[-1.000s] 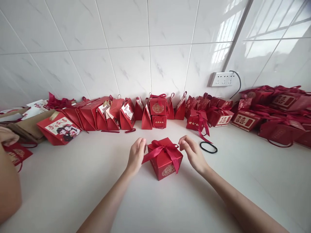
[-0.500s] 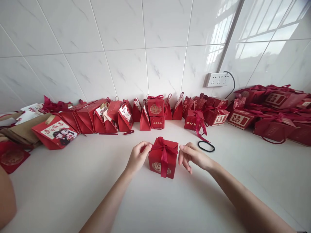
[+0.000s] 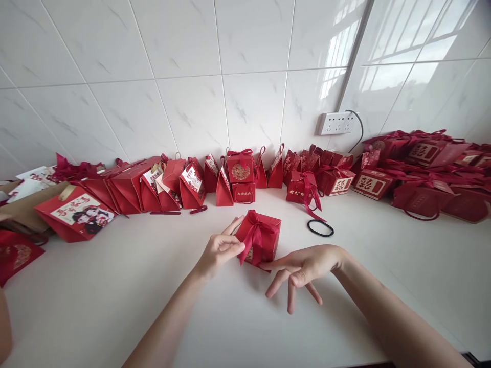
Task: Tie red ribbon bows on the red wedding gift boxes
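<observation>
A small red gift box [image 3: 273, 235] stands on the white tabletop, tied with a dark red ribbon [image 3: 256, 236] in a bow whose tails hang down the front. My left hand [image 3: 219, 251] is at the box's left side, its thumb against a ribbon tail and its index finger along the side edge. Spread fingers mark my right hand [image 3: 303, 273], low in front of the box; its index fingertip touches the lower front near the ribbon's end. Gold print on the front is mostly covered.
Red gift boxes and bags line the tiled wall, with a stacked pair of boxes [image 3: 242, 176] in the middle. More boxes [image 3: 425, 191] are piled right. A black elastic loop [image 3: 320, 228] lies right of the gift box. A power strip [image 3: 336, 123] hangs on the wall.
The box has turned, showing more of its right side. My right hand has come down from the upper right to the lower front and spread its fingers. My left thumb has moved lower.
</observation>
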Motion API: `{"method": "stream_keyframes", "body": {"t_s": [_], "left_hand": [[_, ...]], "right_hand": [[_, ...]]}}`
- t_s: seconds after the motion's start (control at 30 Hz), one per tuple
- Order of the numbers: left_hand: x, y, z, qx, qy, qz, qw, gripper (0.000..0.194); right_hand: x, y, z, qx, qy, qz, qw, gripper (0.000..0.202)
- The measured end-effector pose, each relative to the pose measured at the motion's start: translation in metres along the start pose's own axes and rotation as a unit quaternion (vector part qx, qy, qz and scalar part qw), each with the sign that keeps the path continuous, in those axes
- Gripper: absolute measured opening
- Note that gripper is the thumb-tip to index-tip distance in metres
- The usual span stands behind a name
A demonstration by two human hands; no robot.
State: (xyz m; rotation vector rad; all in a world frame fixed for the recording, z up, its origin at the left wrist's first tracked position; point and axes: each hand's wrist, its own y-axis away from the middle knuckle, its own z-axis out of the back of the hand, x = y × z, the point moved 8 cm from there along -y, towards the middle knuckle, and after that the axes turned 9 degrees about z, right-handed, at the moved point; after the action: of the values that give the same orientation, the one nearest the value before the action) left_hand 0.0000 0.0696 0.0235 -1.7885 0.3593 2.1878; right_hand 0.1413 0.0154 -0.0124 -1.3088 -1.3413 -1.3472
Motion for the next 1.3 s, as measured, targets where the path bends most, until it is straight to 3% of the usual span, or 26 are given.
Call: {"method": "stream_keyframes", "body": {"t_s": [0.13, 0.33, 0.43, 0.57, 0.7, 0.9, 1.0, 1.13, 1.23, 1.3], "left_hand": [[0.001, 0.001, -0.009, 0.005, -0.091, -0.017, 0.996, 0.029], [-0.001, 0.003, -0.019, -0.01, -0.188, -0.074, 0.979, 0.024], [-0.005, 0.006, -0.021, -0.021, -0.208, -0.104, 0.972, 0.023], [-0.012, 0.012, -0.022, -0.047, -0.246, -0.15, 0.956, 0.023], [-0.021, 0.021, -0.028, -0.071, -0.274, -0.203, 0.937, 0.026], [-0.03, 0.03, -0.038, -0.045, -0.229, -0.226, 0.946, 0.026], [-0.029, 0.027, -0.017, -0.094, -0.095, -0.205, 0.97, 0.033], [-0.004, 0.016, 0.02, -0.238, 0.052, -0.073, 0.967, 0.03], [0.014, 0.007, 0.022, -0.236, 0.088, 0.028, 0.967, 0.025], [0.017, 0.003, 0.015, -0.203, 0.09, 0.052, 0.974, 0.028]], "right_hand": [[0.005, 0.003, 0.0, -0.014, -0.011, 0.004, 1.0, 0.1], [0.01, 0.014, 0.011, -0.069, 0.01, 0.009, 0.997, 0.07], [0.018, 0.022, 0.03, -0.179, -0.011, 0.063, 0.982, 0.069], [0.023, 0.033, 0.058, -0.385, -0.019, 0.101, 0.917, 0.069], [0.026, 0.031, 0.064, -0.484, 0.005, 0.094, 0.87, 0.061], [0.03, 0.028, 0.061, -0.515, 0.026, 0.091, 0.852, 0.046], [0.03, 0.028, 0.062, -0.51, 0.021, 0.102, 0.854, 0.038], [0.028, 0.02, 0.056, -0.462, 0.008, 0.104, 0.881, 0.033], [0.029, 0.014, 0.05, -0.436, 0.007, 0.106, 0.893, 0.033], [0.029, 0.011, 0.048, -0.433, 0.005, 0.105, 0.895, 0.036]]}}
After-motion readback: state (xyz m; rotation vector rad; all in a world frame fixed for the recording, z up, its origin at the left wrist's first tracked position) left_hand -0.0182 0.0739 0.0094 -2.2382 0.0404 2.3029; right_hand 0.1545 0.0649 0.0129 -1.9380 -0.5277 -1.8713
